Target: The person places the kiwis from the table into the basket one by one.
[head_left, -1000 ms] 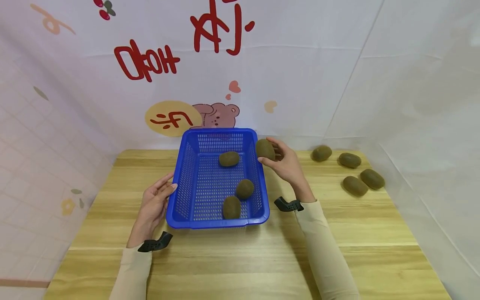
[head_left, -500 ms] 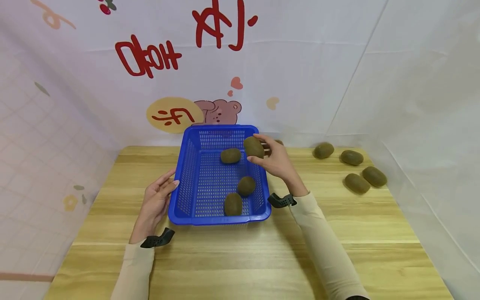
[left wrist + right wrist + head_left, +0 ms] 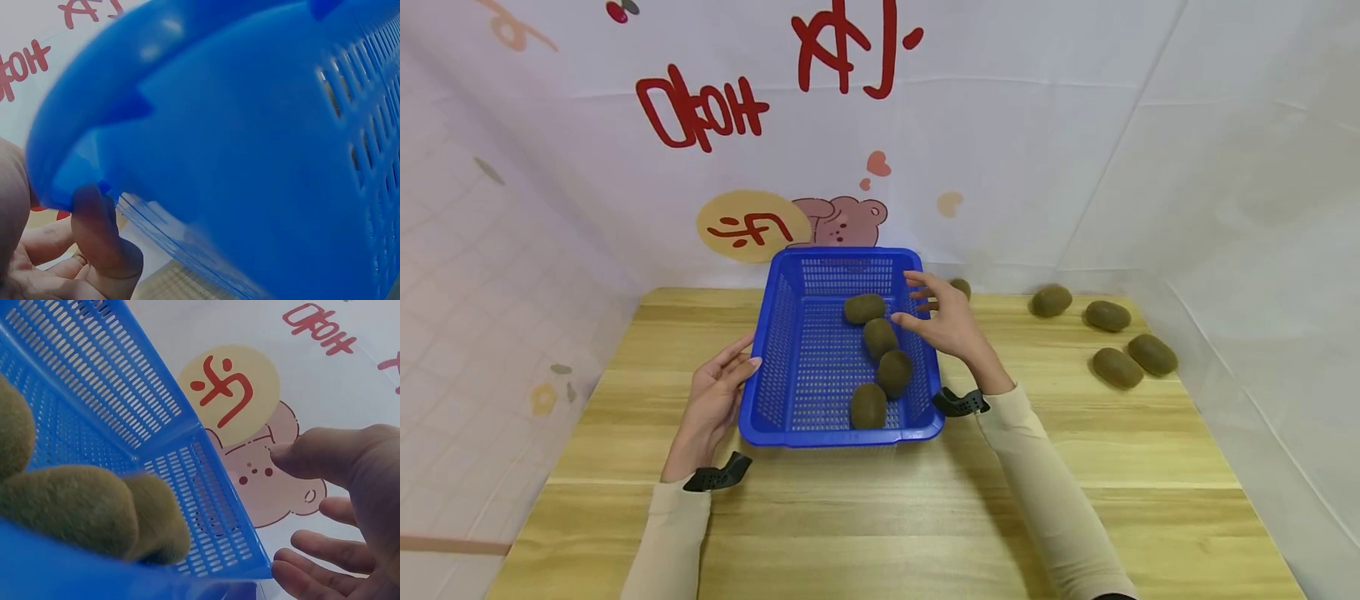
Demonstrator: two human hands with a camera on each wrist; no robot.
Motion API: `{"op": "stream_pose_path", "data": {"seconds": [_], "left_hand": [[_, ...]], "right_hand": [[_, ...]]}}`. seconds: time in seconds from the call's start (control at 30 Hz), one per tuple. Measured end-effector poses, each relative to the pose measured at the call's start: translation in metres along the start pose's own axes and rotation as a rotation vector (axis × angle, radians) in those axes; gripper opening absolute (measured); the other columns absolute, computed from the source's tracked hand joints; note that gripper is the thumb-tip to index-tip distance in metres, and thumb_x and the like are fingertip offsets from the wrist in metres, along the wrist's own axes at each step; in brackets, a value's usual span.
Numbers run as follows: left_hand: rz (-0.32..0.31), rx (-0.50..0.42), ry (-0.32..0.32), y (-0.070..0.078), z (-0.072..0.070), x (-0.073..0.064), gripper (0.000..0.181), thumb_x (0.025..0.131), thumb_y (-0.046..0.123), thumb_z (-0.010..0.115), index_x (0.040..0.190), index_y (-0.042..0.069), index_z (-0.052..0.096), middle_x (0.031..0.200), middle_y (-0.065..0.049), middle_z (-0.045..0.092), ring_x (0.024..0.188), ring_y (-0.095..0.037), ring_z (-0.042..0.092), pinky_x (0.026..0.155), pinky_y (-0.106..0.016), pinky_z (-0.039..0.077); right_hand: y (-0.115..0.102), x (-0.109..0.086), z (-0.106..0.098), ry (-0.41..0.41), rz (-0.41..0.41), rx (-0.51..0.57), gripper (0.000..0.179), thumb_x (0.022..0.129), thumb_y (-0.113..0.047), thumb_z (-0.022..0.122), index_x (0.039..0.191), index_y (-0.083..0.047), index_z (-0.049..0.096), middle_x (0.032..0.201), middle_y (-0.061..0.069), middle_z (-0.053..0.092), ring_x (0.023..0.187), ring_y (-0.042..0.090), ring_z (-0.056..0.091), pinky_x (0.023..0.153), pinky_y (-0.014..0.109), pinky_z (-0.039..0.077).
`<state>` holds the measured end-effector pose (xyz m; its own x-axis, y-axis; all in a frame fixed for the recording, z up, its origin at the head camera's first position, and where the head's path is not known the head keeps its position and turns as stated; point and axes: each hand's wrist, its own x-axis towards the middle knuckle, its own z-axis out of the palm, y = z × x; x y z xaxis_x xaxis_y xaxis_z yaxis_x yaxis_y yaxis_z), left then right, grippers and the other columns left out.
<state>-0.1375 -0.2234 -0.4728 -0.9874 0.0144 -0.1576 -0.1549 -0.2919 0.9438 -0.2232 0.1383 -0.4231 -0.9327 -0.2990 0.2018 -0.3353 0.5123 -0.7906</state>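
Note:
A blue plastic basket with slotted sides stands on the table in the head view. My left hand grips its left rim, thumb above and fingers at the outer side; the left wrist view shows fingers at the rim's edge. Several brown kiwis lie in the basket, one kiwi between the far kiwi and the near ones. Over the right rim, my right hand spreads its fingers with nothing between them. The right wrist view shows its thumb and fingers apart beside the basket, kiwis inside.
Several more kiwis lie loose at the back right of the wooden table. Another kiwi shows partly behind my right hand. A printed white cloth hangs right behind the table's far edge.
My right hand has moved left over the basket and let go of a kiwi, which now lies among the others inside. My left hand still grips the rim.

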Motion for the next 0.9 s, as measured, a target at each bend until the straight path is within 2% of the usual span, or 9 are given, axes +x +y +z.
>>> {"op": "stream_pose_path", "data": {"seconds": [0.27, 0.47, 0.7, 0.9], "left_hand": [[-0.015, 0.012, 0.002, 0.000, 0.001, 0.001, 0.064, 0.099, 0.008, 0.068, 0.156, 0.001, 0.039, 0.103, 0.001, 0.070, 0.086, -0.009, 0.075, 0.073, -0.023, 0.064], [-0.008, 0.004, 0.004, 0.000, 0.000, 0.001, 0.064, 0.099, 0.007, 0.068, 0.156, 0.000, 0.039, 0.098, 0.002, 0.070, 0.079, -0.008, 0.075, 0.065, -0.021, 0.063], [-0.011, 0.003, 0.006, 0.000, 0.000, 0.001, 0.063, 0.100, 0.006, 0.066, 0.156, 0.001, 0.039, 0.096, 0.004, 0.069, 0.077, -0.007, 0.074, 0.063, -0.019, 0.062], [-0.014, -0.012, -0.001, 0.000, 0.000, 0.000, 0.063, 0.100, 0.006, 0.066, 0.156, 0.001, 0.038, 0.096, 0.004, 0.068, 0.077, -0.007, 0.074, 0.064, -0.020, 0.063]], "right_hand": [[0.009, -0.001, -0.008, 0.022, -0.009, -0.055, 0.075, 0.089, -0.033, 0.081, 0.153, -0.015, 0.048, 0.153, 0.014, 0.053, 0.132, 0.039, 0.056, 0.107, 0.055, 0.053], [0.021, 0.001, -0.017, 0.070, -0.024, -0.138, 0.083, 0.086, -0.036, 0.082, 0.156, -0.012, 0.043, 0.153, 0.018, 0.049, 0.133, 0.040, 0.051, 0.111, 0.060, 0.046], [0.036, 0.004, -0.027, 0.122, 0.023, -0.176, 0.089, 0.084, -0.038, 0.083, 0.157, -0.010, 0.039, 0.162, 0.015, 0.039, 0.150, 0.039, 0.035, 0.124, 0.060, 0.031], [0.055, 0.008, -0.031, 0.135, 0.073, -0.170, 0.095, 0.085, -0.039, 0.083, 0.160, -0.010, 0.033, 0.164, 0.016, 0.035, 0.153, 0.038, 0.030, 0.126, 0.059, 0.029]]}}
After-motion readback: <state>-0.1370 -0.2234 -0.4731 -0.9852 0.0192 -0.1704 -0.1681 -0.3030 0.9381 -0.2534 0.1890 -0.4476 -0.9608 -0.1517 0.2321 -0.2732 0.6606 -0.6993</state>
